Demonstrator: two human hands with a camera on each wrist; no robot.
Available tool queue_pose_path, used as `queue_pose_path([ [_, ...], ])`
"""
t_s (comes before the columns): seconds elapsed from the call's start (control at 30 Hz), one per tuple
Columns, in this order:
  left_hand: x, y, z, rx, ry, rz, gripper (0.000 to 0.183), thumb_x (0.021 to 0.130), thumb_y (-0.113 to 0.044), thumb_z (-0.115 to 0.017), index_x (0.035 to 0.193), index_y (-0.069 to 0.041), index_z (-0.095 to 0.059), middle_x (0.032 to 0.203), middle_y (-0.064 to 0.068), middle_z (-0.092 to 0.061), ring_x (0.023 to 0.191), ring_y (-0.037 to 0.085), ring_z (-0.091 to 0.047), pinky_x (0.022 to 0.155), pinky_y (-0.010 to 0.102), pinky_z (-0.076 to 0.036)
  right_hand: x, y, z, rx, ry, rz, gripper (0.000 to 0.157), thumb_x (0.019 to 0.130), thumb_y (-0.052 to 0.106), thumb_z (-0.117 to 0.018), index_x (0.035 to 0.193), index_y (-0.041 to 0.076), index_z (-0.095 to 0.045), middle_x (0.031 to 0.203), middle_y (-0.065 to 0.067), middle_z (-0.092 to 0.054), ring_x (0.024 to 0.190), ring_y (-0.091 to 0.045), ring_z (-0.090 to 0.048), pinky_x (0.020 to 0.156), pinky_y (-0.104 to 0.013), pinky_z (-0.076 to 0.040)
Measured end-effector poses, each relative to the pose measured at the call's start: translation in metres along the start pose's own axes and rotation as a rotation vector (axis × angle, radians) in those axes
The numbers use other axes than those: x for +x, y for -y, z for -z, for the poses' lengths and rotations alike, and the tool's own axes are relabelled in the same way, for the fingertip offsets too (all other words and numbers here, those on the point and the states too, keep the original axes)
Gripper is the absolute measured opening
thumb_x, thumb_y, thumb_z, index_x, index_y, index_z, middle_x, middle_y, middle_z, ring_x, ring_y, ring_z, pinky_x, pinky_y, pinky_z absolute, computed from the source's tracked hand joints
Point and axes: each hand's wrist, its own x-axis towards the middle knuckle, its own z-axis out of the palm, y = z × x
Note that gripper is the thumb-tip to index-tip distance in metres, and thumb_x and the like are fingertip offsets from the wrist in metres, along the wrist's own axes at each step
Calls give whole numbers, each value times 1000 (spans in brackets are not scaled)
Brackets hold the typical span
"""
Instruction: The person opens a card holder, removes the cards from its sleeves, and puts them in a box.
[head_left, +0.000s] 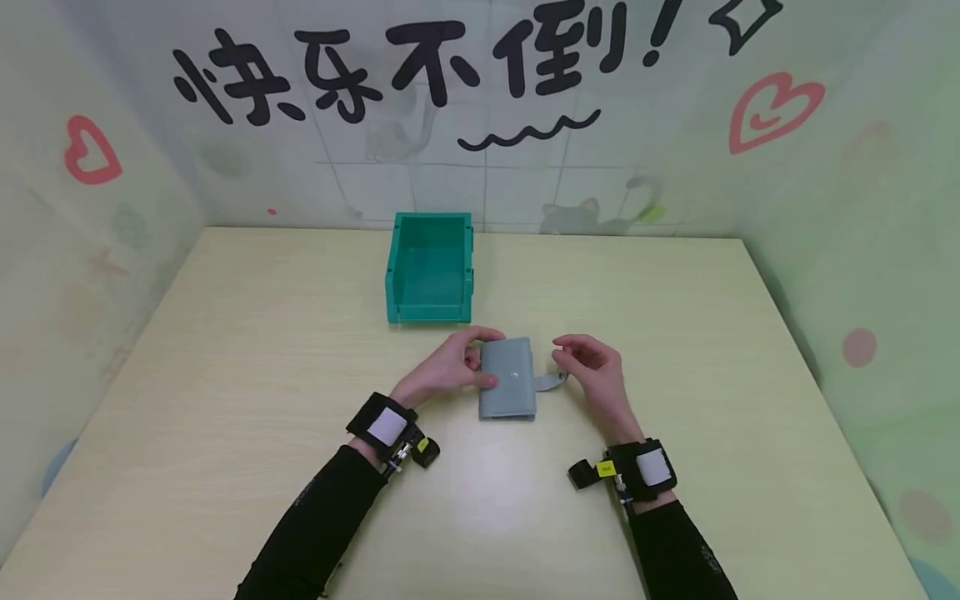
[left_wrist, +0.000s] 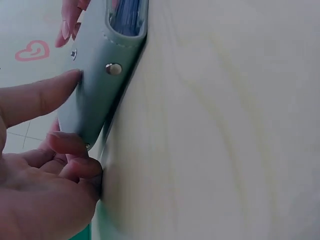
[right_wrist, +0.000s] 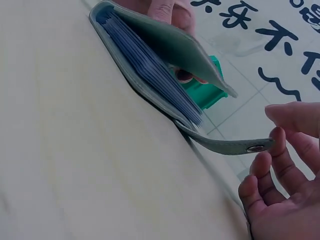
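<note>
A grey-blue card holder (head_left: 508,379) with a snap button on its cover lies on the table. My left hand (head_left: 457,361) grips its left side, thumb on the cover and the other fingers by the spine and far edge. The strap (right_wrist: 227,146) sticks out unfastened to the right, its metal snap facing up. My right hand (head_left: 596,371) is beside the strap's end, loosely bent fingers touching the tip without pinching it. In the right wrist view, the cover is lifted a little over a stack of clear bluish card sleeves (right_wrist: 145,70).
A green open-fronted bin (head_left: 430,312) stands on the light wooden table (head_left: 262,400), behind the card holder and a little left. Printed wall panels (head_left: 480,183) enclose the table at the back and both sides.
</note>
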Motion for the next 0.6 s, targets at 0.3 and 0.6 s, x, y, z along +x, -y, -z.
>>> queue_pose_path([
  [0.3,-2,3,4,-72,0,-11,55,97,-36,-67,146,-20,-49,140,9,-46,106,25,-48,90,34,-39,1,0,-6,-272,166,53,24,93,5,-70,115,-3,-70,91,-3,-65,76,-9,-52,64,-18,-38],
  [0.6,-5,1,-6,-96,8,-1,35,102,-35,-54,128,-11,-51,118,9,-49,106,23,-45,83,31,-37,-3,6,-17,-551,221,-14,38,88,12,-76,125,8,-70,113,-12,-65,98,-23,-51,85,-31,-39],
])
